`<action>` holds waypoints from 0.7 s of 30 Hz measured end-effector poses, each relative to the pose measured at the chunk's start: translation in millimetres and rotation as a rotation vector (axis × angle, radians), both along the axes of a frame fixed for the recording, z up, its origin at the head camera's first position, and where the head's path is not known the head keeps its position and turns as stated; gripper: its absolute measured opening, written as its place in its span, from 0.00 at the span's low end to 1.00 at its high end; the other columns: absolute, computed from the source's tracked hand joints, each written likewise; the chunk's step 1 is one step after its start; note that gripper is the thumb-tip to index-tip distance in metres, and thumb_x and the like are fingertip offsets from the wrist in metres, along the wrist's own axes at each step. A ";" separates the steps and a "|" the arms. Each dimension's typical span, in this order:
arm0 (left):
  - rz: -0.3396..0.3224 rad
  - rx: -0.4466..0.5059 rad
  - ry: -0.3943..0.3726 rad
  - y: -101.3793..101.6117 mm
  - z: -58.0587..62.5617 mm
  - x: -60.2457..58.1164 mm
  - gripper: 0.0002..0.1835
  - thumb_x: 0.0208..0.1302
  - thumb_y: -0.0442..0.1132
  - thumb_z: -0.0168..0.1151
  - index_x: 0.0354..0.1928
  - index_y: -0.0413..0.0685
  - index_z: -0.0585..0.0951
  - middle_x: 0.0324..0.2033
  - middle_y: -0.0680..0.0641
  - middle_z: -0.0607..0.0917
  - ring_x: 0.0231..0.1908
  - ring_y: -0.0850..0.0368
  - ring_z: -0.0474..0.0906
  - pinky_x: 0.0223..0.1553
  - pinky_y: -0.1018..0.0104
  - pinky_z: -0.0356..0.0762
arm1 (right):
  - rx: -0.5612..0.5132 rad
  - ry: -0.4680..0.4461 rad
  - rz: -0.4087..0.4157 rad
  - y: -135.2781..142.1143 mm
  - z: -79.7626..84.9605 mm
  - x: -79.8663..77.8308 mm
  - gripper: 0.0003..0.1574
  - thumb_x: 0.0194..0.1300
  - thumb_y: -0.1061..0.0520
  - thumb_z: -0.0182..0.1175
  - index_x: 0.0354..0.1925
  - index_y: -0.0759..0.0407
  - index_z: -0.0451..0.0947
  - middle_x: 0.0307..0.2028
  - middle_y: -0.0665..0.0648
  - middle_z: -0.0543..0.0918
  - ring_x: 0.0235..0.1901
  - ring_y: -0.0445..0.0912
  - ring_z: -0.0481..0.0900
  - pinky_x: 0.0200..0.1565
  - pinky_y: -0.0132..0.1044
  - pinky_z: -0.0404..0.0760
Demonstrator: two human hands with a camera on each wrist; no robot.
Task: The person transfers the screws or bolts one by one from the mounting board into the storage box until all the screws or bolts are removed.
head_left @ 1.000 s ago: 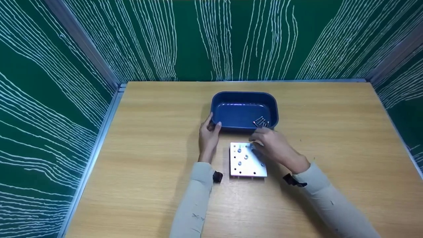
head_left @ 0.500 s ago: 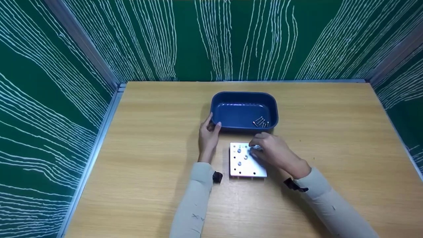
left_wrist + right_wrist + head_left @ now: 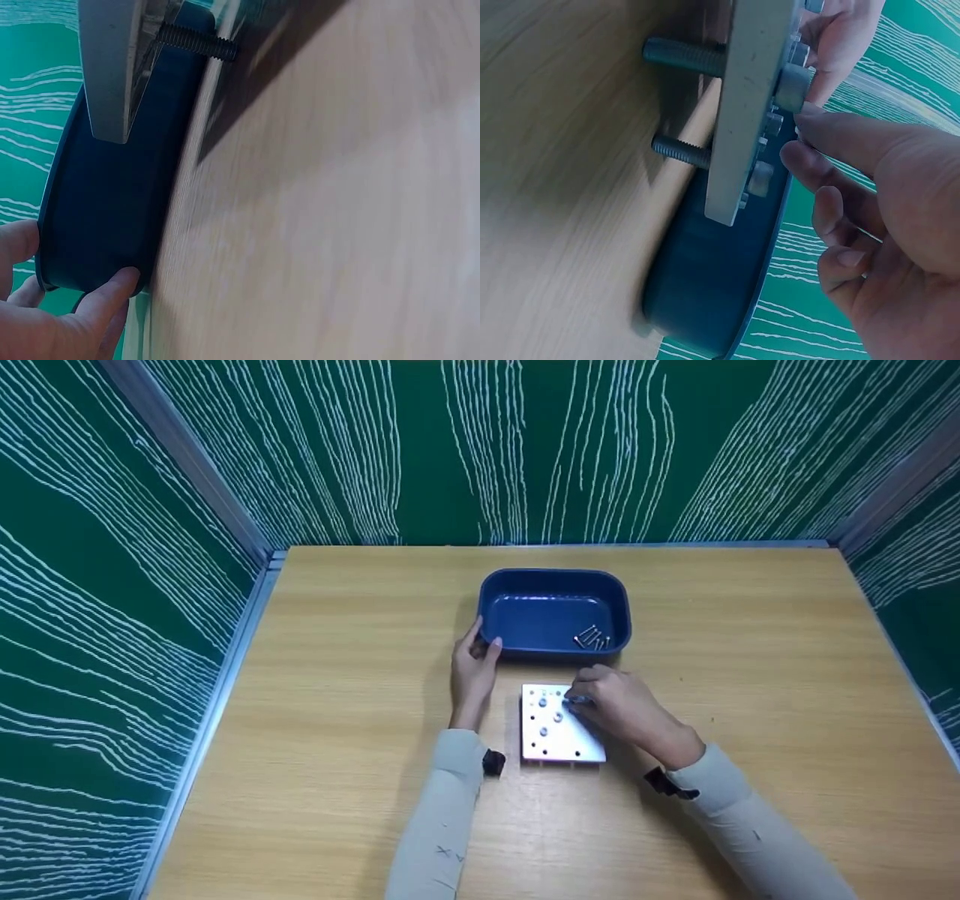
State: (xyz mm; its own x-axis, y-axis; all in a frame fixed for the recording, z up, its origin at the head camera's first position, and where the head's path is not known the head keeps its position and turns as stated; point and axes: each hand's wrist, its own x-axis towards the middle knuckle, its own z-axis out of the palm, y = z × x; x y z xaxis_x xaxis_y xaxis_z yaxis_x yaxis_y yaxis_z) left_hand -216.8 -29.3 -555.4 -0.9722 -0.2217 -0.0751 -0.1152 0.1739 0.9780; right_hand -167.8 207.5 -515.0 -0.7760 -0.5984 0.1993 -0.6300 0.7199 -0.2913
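In the head view a blue plastic bin (image 3: 555, 619) stands on the table, with several small screws (image 3: 592, 637) in its near right corner. My left hand (image 3: 474, 675) grips the bin's near left corner, thumb on the wall and fingers round the side. Just in front lies a silver metal plate (image 3: 562, 742) with holes and several bolts set in it. Over its far right part, my right hand (image 3: 622, 701) pinches a small screw (image 3: 799, 133) between thumb and forefinger, mostly hidden by the fingertips. In the right wrist view the bolts' threaded ends (image 3: 681, 151) stick out below the plate.
The wooden table (image 3: 360, 660) spreads around the plate and bin. Green walls (image 3: 420, 450) with white wavy lines rise at its back and sides, joined by metal posts (image 3: 187, 450).
My right hand has come slightly towards me from the bin's near edge, down onto the plate's far right part. The screws in the bin are uncovered. The left hand stays at the bin's corner.
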 end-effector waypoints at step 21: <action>0.013 -0.019 -0.006 -0.2 -1.9 -1.9 0.30 0.76 0.43 0.64 0.78 0.58 0.72 0.69 0.40 0.76 0.67 0.46 0.77 0.67 0.55 0.77 | 0.056 0.003 0.012 -2.1 -6.6 0.4 0.06 0.66 0.65 0.72 0.42 0.60 0.90 0.37 0.58 0.88 0.38 0.52 0.86 0.39 0.45 0.89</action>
State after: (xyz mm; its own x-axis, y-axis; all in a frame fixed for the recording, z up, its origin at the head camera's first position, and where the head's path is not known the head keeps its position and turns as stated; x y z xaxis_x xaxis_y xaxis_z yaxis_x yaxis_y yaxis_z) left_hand -218.7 -29.5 -557.3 -0.9689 -0.2353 -0.0767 -0.1234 0.1908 0.9738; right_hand -167.5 205.3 -521.5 -0.7682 -0.6179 0.1677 -0.6394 0.7275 -0.2486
